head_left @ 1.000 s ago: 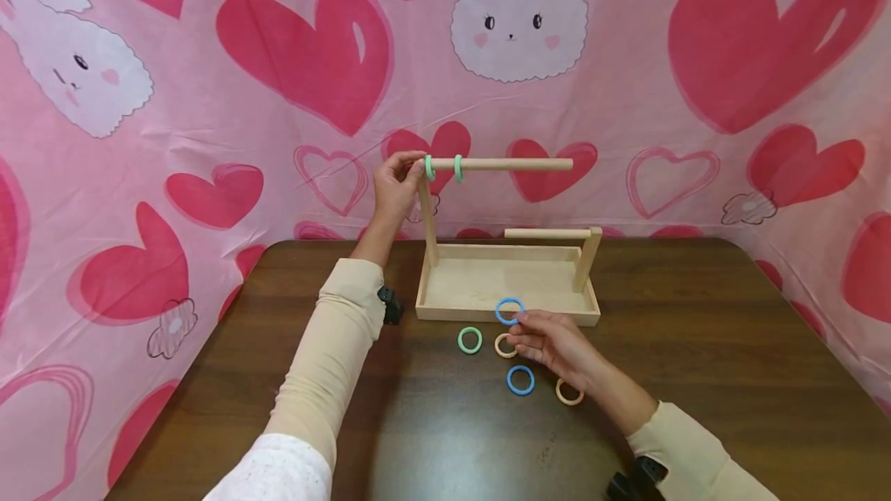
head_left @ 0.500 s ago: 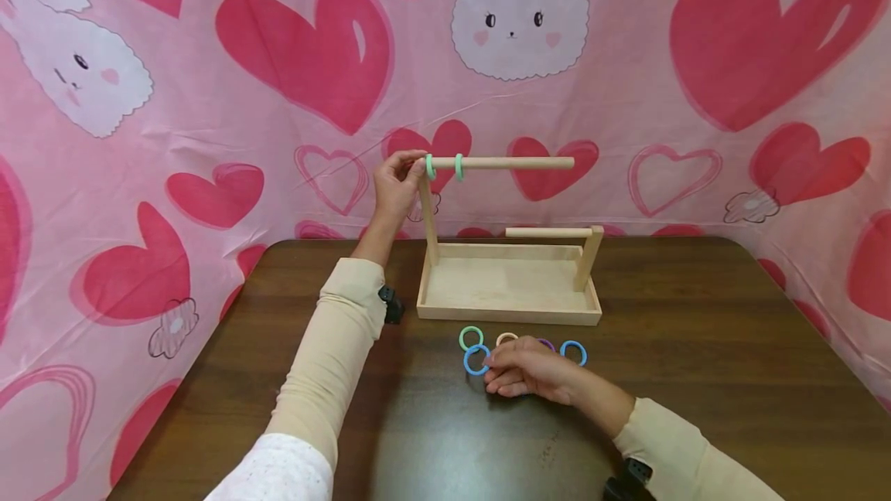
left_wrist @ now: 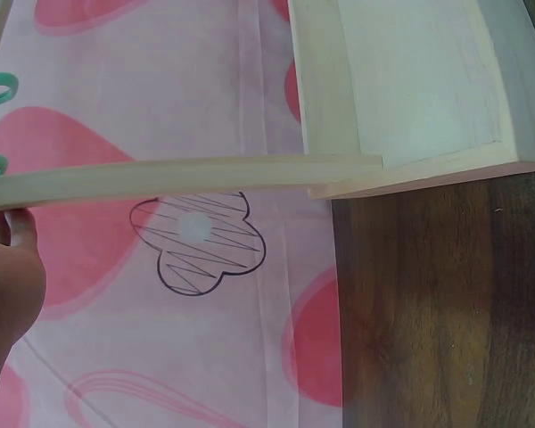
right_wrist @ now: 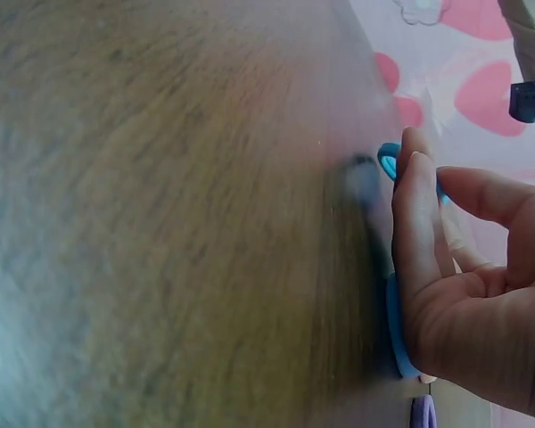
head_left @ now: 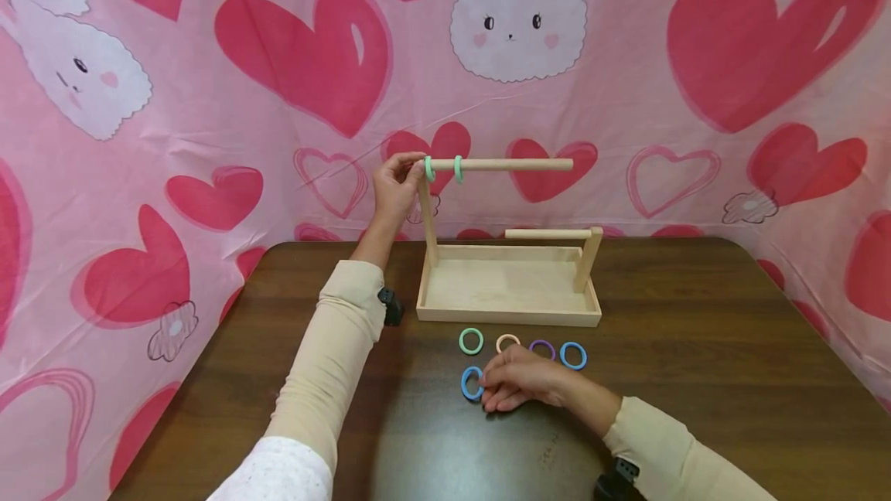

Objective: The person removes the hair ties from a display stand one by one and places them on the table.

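My left hand (head_left: 395, 185) grips the top of the left post of a wooden stand (head_left: 508, 315), where the upper rod begins. In the left wrist view its fingers are partly hidden behind the post (left_wrist: 187, 178). Two mint-green rings hang on that rod, one right beside my fingertips. With thumb and fingers my right hand (head_left: 518, 381) pinches a blue ring (head_left: 464, 386) low over the table. The right wrist view shows this ring (right_wrist: 387, 160) at the fingertips. Farther back lie a green ring (head_left: 471, 352), a natural wood ring (head_left: 508, 336), a purple ring (head_left: 552, 347) and another blue ring (head_left: 584, 356).
The stand has a shallow tray base and a shorter lower rod (head_left: 546, 234) on its right post. A brown wooden table (head_left: 682, 346) carries everything. Behind it hangs a pink cloth (head_left: 626, 83) with hearts and rabbits. Black cameras sit on both wrists.
My right hand has come down toward me and leftward with the blue ring. Purple and blue rings now show behind it; a blue and a wooden ring nearer me are covered. My left hand stays put.
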Demonstrator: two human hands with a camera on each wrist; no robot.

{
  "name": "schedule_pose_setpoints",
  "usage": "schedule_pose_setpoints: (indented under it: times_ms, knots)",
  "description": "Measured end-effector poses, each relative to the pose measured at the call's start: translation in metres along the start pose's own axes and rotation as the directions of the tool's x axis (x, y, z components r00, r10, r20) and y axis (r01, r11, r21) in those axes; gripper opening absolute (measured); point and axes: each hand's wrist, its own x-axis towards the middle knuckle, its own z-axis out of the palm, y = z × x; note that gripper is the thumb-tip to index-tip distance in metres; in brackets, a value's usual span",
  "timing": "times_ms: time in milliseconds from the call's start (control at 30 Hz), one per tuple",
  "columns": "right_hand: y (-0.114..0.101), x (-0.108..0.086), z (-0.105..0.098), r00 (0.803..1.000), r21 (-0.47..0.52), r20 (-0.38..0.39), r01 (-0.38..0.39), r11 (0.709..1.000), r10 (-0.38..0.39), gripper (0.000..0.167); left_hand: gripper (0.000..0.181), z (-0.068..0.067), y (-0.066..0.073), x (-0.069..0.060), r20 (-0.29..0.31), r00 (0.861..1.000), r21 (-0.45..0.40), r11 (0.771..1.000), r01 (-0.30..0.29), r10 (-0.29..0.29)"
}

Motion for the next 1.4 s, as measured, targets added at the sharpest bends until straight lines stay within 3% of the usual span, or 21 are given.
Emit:
schedule_pose_setpoints:
  times_ms: [500,767,1167,1400]
  knots:
    - [-0.002,-0.001,0.009,0.998,-0.094,-0.068,-0.021,0.995,0.014,0.013,0.019,-0.001,0.002,-0.002,-0.003,1.0,0.028,0.999,0.017,-0.017]
    - [-0.006,-0.003,0.011,0.997,-0.12,-0.077,-0.029,0.992,0.019,0.015,0.019,-0.002,-0.001,0.0,0.005,1.0,0.029,1.0,-0.004,0.004]
    - [-0.011,-0.017,-0.002,0.999,-0.124,-0.013,0.028,0.992,-0.03,0.038,0.019,-0.001,-0.001,0.001,-0.001,1.0,0.025,1.0,-0.004,0.004]
    - [-0.019,-0.02,-0.01,0.999,-0.124,0.02,0.047,0.991,-0.045,0.041,0.019,0.0,-0.002,0.002,0.0,1.0,0.017,1.0,-0.005,0.005]
